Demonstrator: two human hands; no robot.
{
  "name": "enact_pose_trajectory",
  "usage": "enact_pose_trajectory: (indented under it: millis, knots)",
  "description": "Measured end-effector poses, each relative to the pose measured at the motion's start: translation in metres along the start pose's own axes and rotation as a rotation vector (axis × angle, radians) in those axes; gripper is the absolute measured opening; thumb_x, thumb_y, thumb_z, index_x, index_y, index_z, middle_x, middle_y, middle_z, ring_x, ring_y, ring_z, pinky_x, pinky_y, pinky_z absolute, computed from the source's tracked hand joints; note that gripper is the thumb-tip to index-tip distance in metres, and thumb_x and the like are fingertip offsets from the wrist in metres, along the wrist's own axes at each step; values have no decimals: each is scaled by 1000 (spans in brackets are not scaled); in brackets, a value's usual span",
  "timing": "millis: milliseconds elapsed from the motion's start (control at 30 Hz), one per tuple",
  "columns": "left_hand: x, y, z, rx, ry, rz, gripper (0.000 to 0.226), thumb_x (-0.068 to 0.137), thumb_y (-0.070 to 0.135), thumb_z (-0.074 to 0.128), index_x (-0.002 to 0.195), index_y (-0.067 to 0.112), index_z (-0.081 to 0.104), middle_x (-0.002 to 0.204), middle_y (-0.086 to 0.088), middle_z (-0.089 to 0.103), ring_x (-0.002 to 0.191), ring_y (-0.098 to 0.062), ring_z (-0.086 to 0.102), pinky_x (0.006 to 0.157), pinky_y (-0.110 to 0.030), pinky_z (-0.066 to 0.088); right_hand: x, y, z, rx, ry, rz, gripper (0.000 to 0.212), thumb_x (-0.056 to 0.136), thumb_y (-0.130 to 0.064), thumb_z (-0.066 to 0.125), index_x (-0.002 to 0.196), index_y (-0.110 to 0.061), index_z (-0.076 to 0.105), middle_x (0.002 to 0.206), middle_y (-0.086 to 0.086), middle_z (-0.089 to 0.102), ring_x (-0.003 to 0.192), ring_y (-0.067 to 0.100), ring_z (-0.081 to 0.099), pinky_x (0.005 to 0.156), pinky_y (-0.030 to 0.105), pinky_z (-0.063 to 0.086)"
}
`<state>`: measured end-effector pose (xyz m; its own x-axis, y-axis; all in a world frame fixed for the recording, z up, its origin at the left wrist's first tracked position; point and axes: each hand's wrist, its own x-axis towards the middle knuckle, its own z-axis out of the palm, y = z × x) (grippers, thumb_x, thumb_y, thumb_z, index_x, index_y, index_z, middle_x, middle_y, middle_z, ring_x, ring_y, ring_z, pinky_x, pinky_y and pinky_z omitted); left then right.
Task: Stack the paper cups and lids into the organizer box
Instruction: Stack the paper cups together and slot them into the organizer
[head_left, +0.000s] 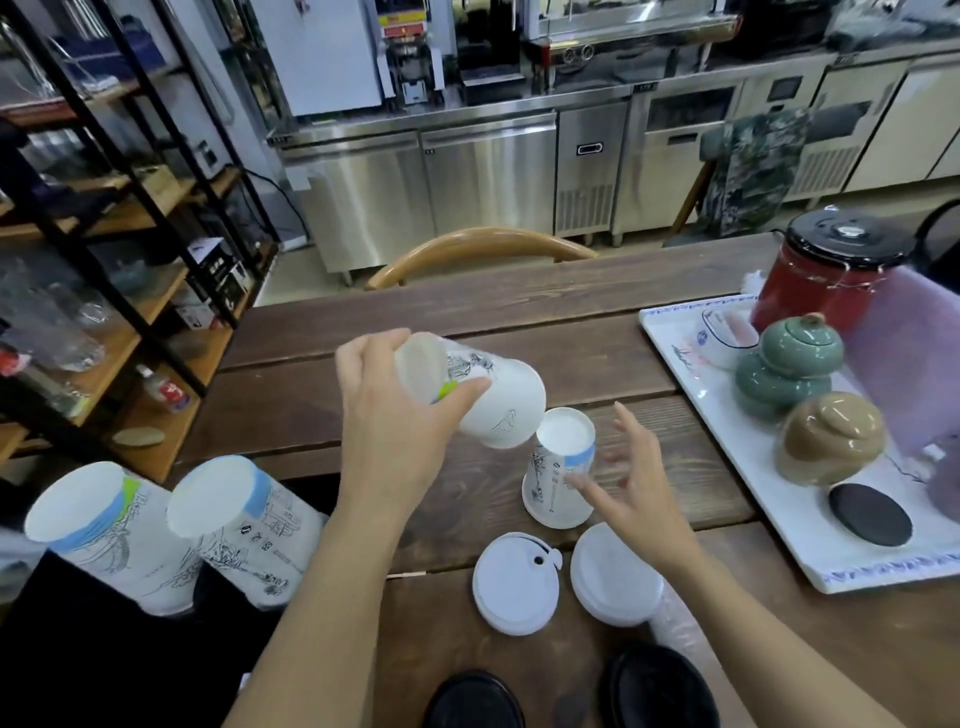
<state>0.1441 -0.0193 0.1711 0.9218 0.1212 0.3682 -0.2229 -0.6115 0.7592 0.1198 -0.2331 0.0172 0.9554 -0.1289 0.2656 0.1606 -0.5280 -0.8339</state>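
Note:
My left hand (395, 410) grips a white printed paper cup (498, 400), tilted on its side above the wooden table (519, 312). Its mouth points down-right toward an upside-down paper cup (558, 467) standing on the table. My right hand (628, 483) hovers open beside that cup, fingertips close to its wall. Two stacks of white lids, one (514, 587) and another (615, 577), lie in front of it. Two stacks of upside-down cups, the left (109, 530) and the right (244, 525), stand in a black organizer box (78, 654) at lower left.
A white tray (810, 551) at the right carries a red pot (821, 275), green and tan ceramic jars and a black coaster. Two black lids lie at the near edge (654, 686). A chair back (483, 249) is behind the table, shelving at the left.

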Motion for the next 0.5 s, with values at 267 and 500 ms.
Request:
enact_pose_trajectory:
  millis: [267,500]
  knots:
    - [1,35,54,-62,-178,103,74,63,35,80,129,22,50,109,11,35,87,8,34,71,-4,31,-5,12,-20,-57,42,22,79,72,-65,56,136,-56,9,129,-11,36,99,7,53,77,32,52]
    - [-20,-19,115,128,-433,38,72,69,34,77,131,20,43,118,2,38,108,-20,48,81,-28,40,-13,29,-26,-61,-20,102,78,78,-44,66,138,-48,15,123,-10,42,95,4,52,70,22,48]
